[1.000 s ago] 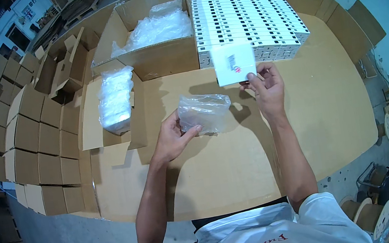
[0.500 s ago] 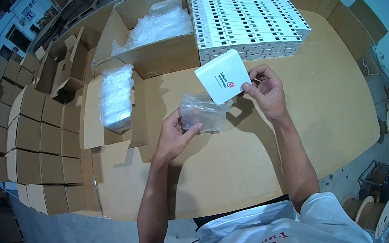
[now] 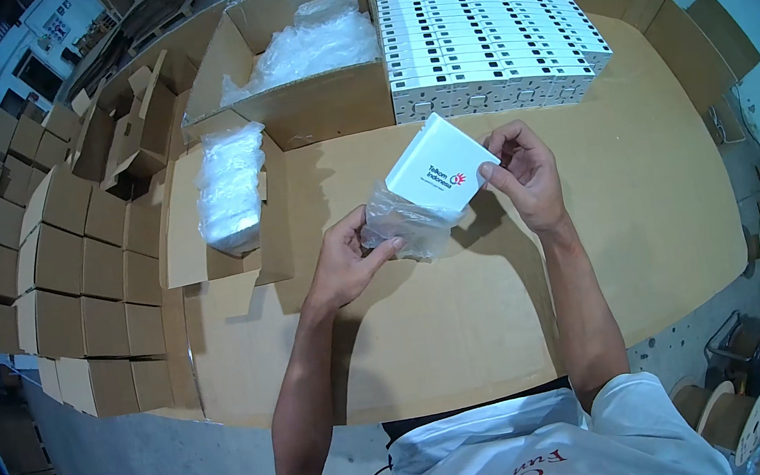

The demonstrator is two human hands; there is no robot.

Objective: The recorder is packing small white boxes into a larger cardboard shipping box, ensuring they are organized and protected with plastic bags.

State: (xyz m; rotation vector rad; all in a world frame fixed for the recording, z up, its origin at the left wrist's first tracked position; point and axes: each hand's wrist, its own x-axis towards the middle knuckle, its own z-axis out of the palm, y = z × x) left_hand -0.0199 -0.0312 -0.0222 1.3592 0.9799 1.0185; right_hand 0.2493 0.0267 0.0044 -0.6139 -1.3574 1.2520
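My right hand (image 3: pixel 524 175) pinches one corner of a flat white square box (image 3: pixel 438 165) with a small red mark and dark print on its face. The box's lower left end sits at the mouth of a clear plastic bag (image 3: pixel 409 223), partly covered by the film. My left hand (image 3: pixel 349 257) grips that bag by its left side, thumb on top. Both hands are above the cardboard table top. To the left, an open small carton (image 3: pixel 269 239) holds a row of bagged items (image 3: pixel 233 191).
Behind, a large carton (image 3: pixel 326 108) contains loose clear bags (image 3: pixel 312 46). Stacked white boxes (image 3: pixel 489 44) in rows stand at the back right. Brown cartons (image 3: pixel 85 272) are piled along the left edge. A cardboard wall (image 3: pixel 681 45) rims the table.
The white box has moved down and left, tilting, so its lower end now meets the bag. The bag's mouth has come up around it. Both hands keep their grip.
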